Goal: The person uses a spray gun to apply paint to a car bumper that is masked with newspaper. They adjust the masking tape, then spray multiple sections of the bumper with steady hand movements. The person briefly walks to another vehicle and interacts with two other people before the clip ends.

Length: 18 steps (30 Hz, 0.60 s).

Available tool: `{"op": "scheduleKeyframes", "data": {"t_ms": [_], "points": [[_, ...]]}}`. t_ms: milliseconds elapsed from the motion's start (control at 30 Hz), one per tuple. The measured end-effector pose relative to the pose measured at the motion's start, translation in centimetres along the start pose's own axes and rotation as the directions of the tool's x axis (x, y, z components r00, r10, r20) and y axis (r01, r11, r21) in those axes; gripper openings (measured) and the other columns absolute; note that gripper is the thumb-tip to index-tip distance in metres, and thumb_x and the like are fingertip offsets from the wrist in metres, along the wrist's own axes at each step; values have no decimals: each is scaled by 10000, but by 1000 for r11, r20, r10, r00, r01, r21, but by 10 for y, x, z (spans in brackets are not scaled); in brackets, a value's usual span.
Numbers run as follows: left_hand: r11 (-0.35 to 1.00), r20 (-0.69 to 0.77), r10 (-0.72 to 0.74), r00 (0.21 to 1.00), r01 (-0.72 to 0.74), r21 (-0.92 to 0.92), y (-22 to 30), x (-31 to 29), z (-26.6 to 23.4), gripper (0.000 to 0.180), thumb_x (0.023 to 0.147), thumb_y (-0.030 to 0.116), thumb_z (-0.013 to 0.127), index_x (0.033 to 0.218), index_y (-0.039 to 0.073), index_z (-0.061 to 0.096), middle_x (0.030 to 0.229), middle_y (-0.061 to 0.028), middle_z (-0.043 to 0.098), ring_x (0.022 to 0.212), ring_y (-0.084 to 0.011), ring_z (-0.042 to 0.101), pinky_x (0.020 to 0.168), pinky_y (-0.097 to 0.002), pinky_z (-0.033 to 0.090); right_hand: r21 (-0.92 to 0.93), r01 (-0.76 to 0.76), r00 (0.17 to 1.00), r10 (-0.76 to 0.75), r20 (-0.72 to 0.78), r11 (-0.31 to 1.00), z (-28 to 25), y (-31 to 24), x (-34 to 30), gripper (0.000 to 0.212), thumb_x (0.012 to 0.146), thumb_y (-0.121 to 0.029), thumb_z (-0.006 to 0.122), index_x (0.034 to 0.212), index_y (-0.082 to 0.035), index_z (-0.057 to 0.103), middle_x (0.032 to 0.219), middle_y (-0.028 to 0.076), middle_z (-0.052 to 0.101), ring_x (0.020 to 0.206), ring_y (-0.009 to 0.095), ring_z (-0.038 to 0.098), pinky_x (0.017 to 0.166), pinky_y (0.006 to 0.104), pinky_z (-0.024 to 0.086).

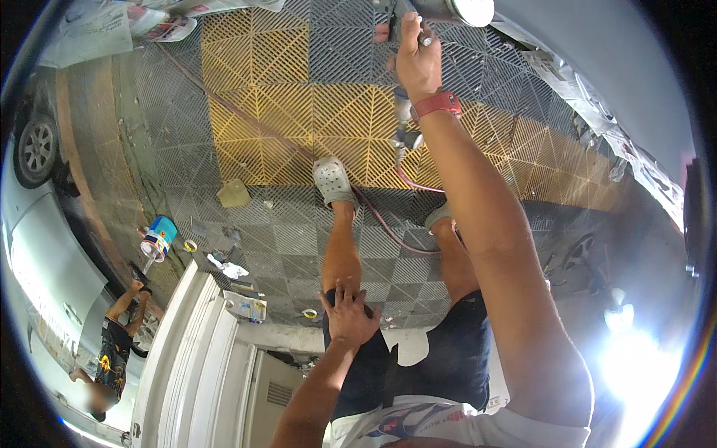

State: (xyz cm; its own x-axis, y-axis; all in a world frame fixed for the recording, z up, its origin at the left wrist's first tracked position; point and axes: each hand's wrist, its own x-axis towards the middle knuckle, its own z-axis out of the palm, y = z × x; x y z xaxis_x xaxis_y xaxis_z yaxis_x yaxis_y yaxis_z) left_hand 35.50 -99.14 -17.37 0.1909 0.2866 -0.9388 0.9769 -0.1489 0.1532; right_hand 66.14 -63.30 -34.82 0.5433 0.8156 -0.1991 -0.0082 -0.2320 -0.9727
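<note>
My right hand, with a red watch on the wrist, reaches far forward at the top of the view. Its fingers are wrapped round a spray gun, which is partly hidden by the hand and cut off by the top of the view. A round cup with a white lid shows beside it. Below the hand hangs a metal fitting, with a reddish hose running from it. My left hand lies on my left knee, fingers spread, holding nothing.
A grey curved panel edged with masking newspaper runs along the right. The reddish hose crosses the yellow and grey floor tiles by my clogs. A paint can, a person and a car are at left.
</note>
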Motion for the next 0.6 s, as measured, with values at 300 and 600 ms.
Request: {"op": "scheduleKeyframes", "data": {"t_ms": [300,600], "points": [[997,-7,55,998,-56,-56,-44,0,-34,601,954,532,643,1401,138,718,1682,-164,408,1619,-386,268,1269,-764,65,-712,243,870,-473,-140,658,10,79,25,596,1071,-484,596,1348,36,685,1253,302,722,1159,475,694,990,523,566],[979,-23,69,997,-72,-190,-77,5,-60,581,935,538,669,1328,119,758,1654,-156,434,1621,-400,242,1267,-767,65,-593,221,920,-368,-137,774,119,87,8,556,1065,-384,638,1476,-9,617,1314,339,690,1238,518,662,1064,536,537]]}}
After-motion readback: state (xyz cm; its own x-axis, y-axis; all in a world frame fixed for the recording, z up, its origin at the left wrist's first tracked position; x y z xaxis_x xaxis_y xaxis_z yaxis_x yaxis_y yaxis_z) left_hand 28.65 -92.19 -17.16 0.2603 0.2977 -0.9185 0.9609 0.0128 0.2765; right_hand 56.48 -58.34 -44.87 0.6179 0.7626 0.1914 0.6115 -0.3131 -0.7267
